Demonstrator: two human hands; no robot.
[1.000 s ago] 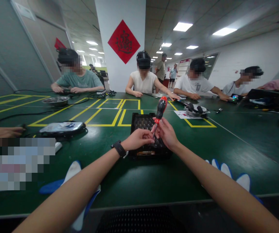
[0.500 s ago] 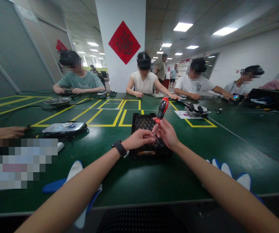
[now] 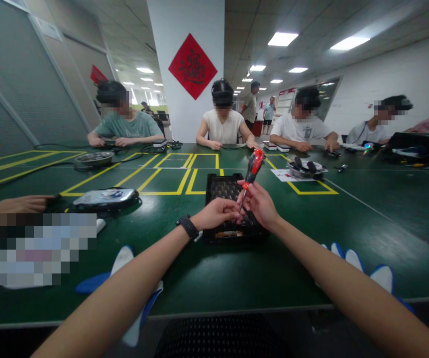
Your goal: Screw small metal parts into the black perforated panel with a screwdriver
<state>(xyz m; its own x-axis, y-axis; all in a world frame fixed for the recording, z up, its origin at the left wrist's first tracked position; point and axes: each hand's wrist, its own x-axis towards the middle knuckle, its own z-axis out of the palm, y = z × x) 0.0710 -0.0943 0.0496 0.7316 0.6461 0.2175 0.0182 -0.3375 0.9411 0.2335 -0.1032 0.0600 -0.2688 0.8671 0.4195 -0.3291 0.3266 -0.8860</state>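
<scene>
A screwdriver [image 3: 254,166] with a red and black handle stands nearly upright, leaning to the right, over an open black case [image 3: 225,186]. My right hand [image 3: 259,201] is closed around its shaft just under the red collar. The fingers of my left hand [image 3: 218,214], which has a dark watch on the wrist, are pinched at the shaft's lower end. Whether a separate small piece sits between those fingertips is hidden. Small parts in rows fill the case, partly covered by both hands, and an orange-brown strip [image 3: 229,233] shows along its near side.
Blue and white gloves lie under my left forearm [image 3: 123,258] and beside my right forearm [image 3: 382,278]. A bagged item [image 3: 104,198] and another person's hand [image 3: 28,204] are at the left. A round metal dish [image 3: 306,169] stands at the right. Several people sit across the green table [image 3: 292,268].
My view has shifted slightly, and both hands keep their hold on the screwdriver. Across the table, two people have drawn their outstretched arms back in.
</scene>
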